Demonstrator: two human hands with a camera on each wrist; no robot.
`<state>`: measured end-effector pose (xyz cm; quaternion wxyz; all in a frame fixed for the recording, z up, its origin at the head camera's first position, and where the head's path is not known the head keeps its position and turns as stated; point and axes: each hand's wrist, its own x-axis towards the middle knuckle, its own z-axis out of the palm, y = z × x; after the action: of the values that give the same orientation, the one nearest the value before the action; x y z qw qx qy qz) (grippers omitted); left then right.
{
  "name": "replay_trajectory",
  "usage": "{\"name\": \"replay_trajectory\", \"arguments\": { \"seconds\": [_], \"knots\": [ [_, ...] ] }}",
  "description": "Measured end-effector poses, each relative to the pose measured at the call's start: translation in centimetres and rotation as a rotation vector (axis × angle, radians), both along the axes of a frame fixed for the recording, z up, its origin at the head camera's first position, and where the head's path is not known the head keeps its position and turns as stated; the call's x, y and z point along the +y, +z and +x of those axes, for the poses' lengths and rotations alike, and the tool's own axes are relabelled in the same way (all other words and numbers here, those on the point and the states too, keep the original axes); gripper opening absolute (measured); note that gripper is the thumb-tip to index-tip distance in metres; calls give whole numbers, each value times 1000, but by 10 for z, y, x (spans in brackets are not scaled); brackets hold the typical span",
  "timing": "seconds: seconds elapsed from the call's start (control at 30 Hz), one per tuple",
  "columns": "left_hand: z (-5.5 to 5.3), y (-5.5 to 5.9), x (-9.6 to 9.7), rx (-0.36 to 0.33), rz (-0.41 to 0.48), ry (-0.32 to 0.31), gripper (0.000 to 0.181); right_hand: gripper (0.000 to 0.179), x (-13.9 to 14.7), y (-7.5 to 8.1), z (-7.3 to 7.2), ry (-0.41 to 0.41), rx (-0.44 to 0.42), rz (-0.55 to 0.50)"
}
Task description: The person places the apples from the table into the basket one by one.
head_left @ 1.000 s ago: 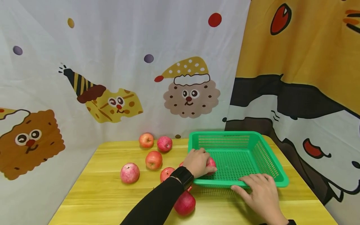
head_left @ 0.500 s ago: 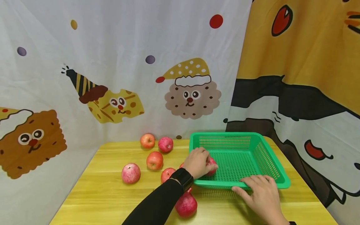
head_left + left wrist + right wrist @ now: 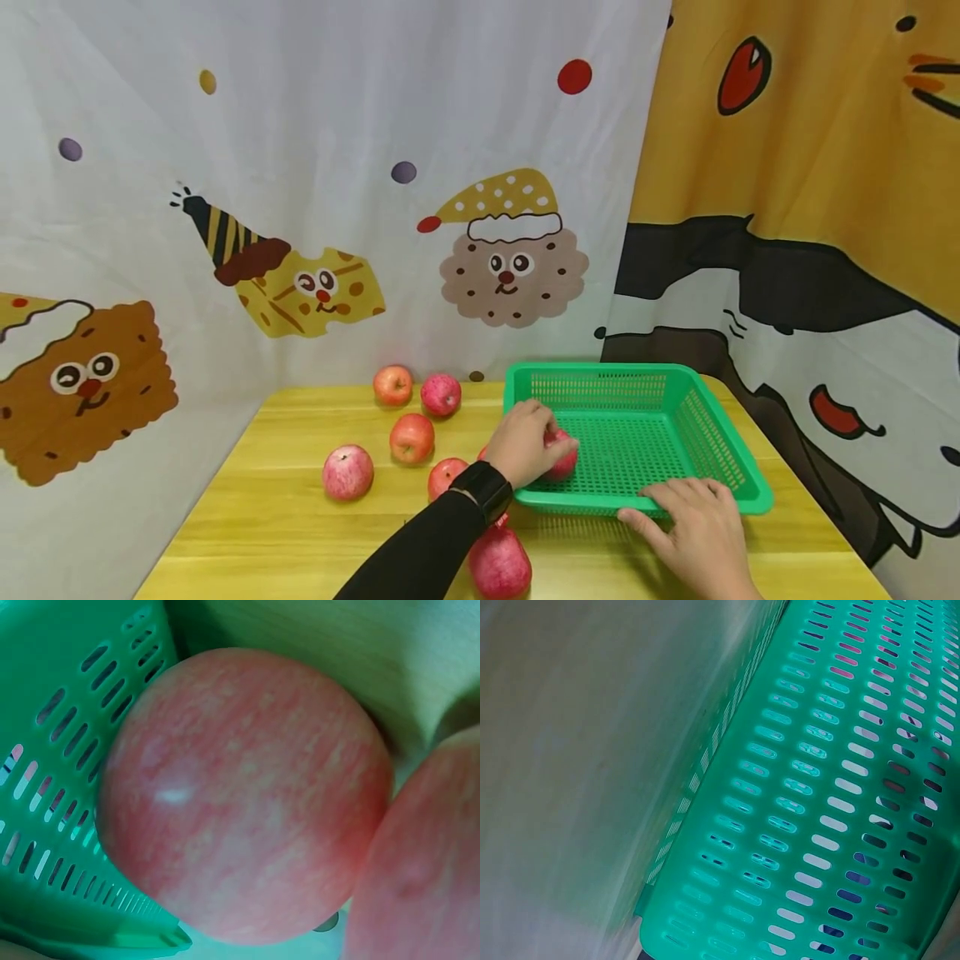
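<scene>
In the head view, my left hand (image 3: 522,446) reaches over the left front of the green plastic basket (image 3: 750,492), fingers and thumb curled round a red apple (image 3: 562,460) inside it. The hand hides part of that apple. My right hand (image 3: 701,529) holds the basket's front rim, fingers over the edge and thumb on the outer side. Left of the basket lies another apple (image 3: 447,477), beside my left wrist. The left wrist view shows a large apple (image 3: 247,795) against the basket's outer wall, with a second apple (image 3: 427,862) beside it.
Several fruits stand on the wooden table (image 3: 247,533): a pale pink one (image 3: 348,472), an orange-red apple (image 3: 412,438) and two near the back edge. A deep red fruit (image 3: 500,564) with a crown-like tip lies below my left forearm. A printed curtain (image 3: 330,125) hangs behind.
The head view has tilted slightly, so the scene sits lower. Both hands keep nearly the same places at the basket, and the apple stays under my left hand.
</scene>
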<state>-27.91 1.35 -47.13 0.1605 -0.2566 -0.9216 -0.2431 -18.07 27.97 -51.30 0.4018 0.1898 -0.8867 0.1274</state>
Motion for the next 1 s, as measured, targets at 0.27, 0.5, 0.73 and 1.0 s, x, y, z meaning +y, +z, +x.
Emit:
{"name": "replay_trajectory", "arguments": {
  "seconds": [0.27,0.5,0.73,1.0],
  "knots": [
    [8,-2,-12,-129,158,84,58,50,-1,-4,0,6,7,-19],
    [31,-5,-65,-182,117,102,72,46,-2,-2,1,1,-3,-14],
    [57,-23,-116,-189,-147,168,57,45,3,0,1,-20,-16,-2],
    [64,-44,-126,-129,-177,124,72,44,0,-1,1,-25,-24,1]
  ]
}}
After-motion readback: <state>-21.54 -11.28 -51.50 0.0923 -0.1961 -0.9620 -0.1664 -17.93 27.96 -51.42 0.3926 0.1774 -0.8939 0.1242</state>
